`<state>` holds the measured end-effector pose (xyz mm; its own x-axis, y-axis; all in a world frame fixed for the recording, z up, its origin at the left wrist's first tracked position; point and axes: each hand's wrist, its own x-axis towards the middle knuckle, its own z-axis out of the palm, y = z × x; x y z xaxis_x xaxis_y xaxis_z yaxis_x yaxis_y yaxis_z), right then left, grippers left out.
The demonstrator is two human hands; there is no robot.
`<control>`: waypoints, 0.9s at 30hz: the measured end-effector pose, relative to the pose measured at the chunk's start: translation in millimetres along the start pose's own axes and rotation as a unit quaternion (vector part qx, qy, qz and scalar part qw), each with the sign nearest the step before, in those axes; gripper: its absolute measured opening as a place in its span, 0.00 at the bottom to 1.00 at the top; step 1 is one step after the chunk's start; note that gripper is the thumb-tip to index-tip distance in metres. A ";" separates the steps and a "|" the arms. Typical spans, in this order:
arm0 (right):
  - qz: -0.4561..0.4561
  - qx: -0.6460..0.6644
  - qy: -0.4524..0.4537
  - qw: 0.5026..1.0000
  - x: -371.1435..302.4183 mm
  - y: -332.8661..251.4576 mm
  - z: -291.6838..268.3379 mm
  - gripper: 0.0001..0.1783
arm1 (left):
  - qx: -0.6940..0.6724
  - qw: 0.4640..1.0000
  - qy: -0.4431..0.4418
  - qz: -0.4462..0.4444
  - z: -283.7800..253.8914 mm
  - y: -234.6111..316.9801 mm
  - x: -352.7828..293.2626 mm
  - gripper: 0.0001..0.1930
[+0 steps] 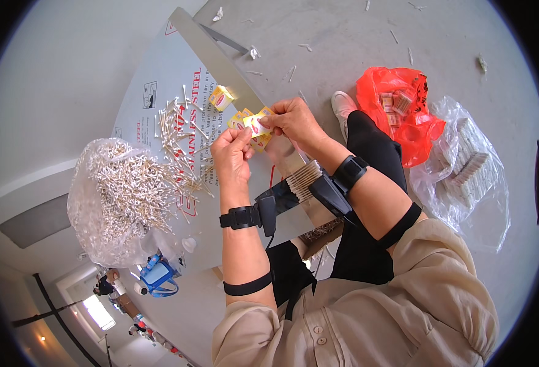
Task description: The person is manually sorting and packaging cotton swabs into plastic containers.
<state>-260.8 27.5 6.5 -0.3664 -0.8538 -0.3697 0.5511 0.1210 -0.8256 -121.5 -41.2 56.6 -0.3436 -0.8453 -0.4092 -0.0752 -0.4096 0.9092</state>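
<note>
Between both hands, above the table, is a small yellow-and-white printed card [256,125]. My left hand [231,158] pinches its near-left side with thumb and fingers. At its right edge, my right hand [298,121] is closed in a pinch. Several similar yellow cards [237,120] lie just beneath and behind it, partly covered by the hands. A small yellow box [221,98] stands a little farther off near the table edge. Loose cotton swabs [173,129] are scattered left of my left hand. A neat row of swabs [305,179] sits between my forearms.
The film-covered steel table [153,67] carries a large clear bag of cotton swabs [132,183] at left. A blue bag [157,275] is below it. On the floor at right are a red plastic bag [373,85] holding swab bundles and a clear bag [490,208] of white packs.
</note>
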 end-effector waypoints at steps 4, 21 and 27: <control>0.000 0.008 -0.001 1.000 1.3 2.2 -1.0 0.08 | -0.025 1.000 -0.008 -0.009 -2.6 1.0 -1.1 0.11; 0.035 0.020 0.018 0.999 -4.7 -8.6 1.2 0.09 | 0.449 0.870 0.166 0.116 -40.3 -3.2 8.2 0.14; 0.031 0.011 0.011 0.999 -4.1 -8.2 -3.2 0.07 | 0.438 0.829 0.271 0.219 -162.3 -3.1 -38.7 0.08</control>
<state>-266.2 31.7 13.4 -0.3474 -0.8339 -0.4288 0.5895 0.1614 -0.7915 44.0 -62.9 57.1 -0.0641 -0.9742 0.2162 -0.7868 0.1826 0.5896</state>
